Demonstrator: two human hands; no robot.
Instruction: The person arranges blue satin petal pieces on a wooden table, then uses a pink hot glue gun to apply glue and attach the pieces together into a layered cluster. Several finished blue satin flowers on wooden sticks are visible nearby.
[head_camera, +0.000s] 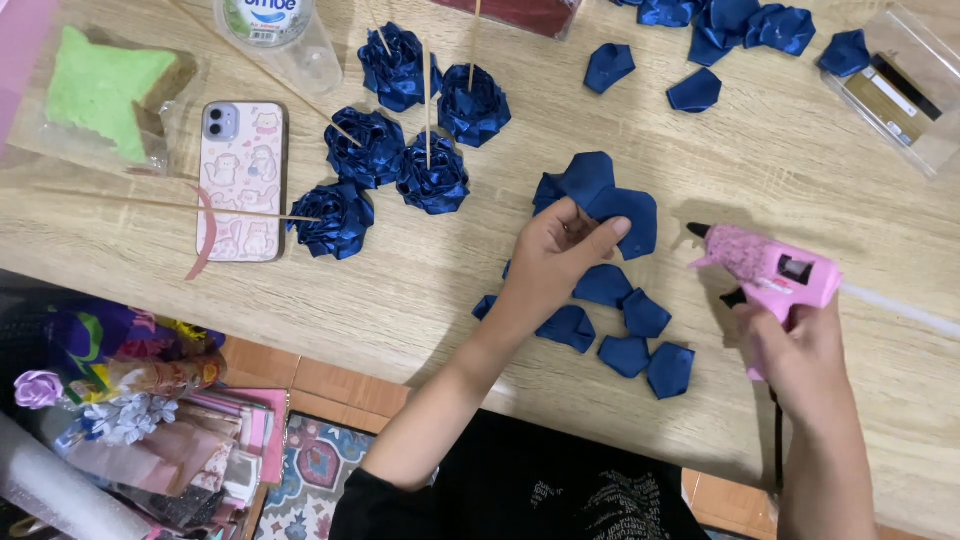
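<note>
My left hand (553, 258) grips a half-built blue ribbon flower (600, 195), thumb laid across its petals, holding it just above the wooden worktop (450, 280); the flower sticks out past my fingertips, up and to the right. My right hand (800, 355) is closed around the handle of a pink glue gun (770, 268), whose nozzle points left toward the flower, near it but not touching. Below and between my hands, loose folded blue petals (625, 330) lie scattered on the worktop, some touching one another. Farther left, well apart from my hands, five finished ribbon roses (400, 150) on thin wooden sticks lie in a cluster, beside a phone (243, 180) in a pale patterned case. More petals (720, 25) lie piled at the far edge.
</note>
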